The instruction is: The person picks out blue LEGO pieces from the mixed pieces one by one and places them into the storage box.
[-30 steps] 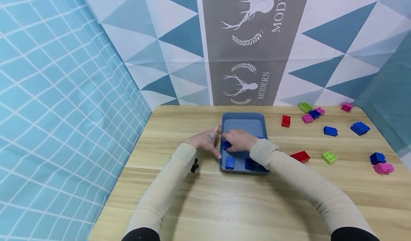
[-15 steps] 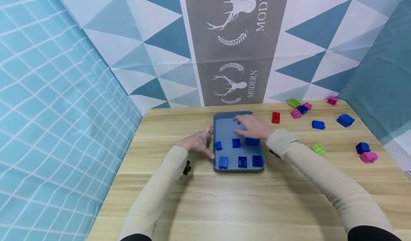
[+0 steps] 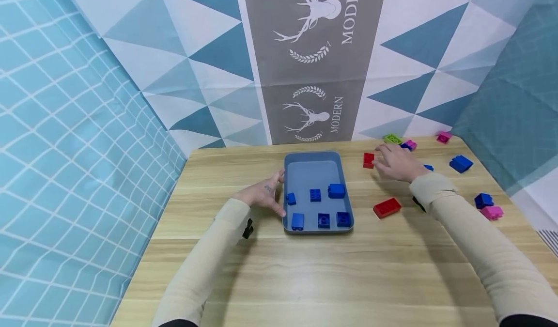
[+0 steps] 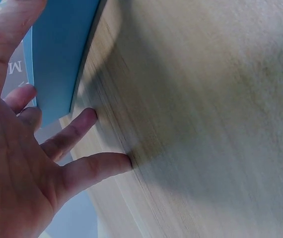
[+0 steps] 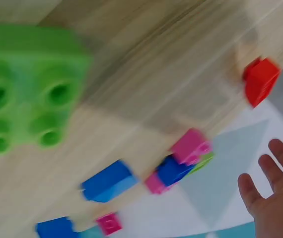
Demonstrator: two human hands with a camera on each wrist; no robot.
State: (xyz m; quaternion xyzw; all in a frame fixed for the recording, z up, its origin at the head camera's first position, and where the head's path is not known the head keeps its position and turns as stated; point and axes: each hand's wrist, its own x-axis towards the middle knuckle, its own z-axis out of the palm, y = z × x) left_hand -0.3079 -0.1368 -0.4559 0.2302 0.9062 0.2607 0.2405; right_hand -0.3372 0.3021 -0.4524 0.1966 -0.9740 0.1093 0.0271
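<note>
A grey-blue tray (image 3: 311,172) lies on the wooden table, with several blue toy bricks (image 3: 336,191) spread over its front half. My left hand (image 3: 263,193) is at the tray's left side, thumb and fingers spread along the rim. In the left wrist view, extended fingers (image 4: 72,134) stand beside the tray's wall (image 4: 59,54). To the right, my right hand (image 3: 398,163) hovers over the loose bricks with nothing held. Just left of its fingertips sits a small red brick (image 3: 368,161). In the right wrist view its fingers (image 5: 273,166) are apart and relaxed.
A long red brick (image 3: 387,208) lies right of the tray. Pink, blue and green bricks stand at the back right, including a blue one (image 3: 460,163) and a pink one (image 3: 492,213). A green brick (image 5: 32,89) looms close in the right wrist view. Patterned cloth (image 3: 314,75) hangs behind.
My right hand has let go of a small blue brick at the tray's left side and travelled right, out over the loose bricks. My left hand has stayed at the tray. The head view has shifted.
</note>
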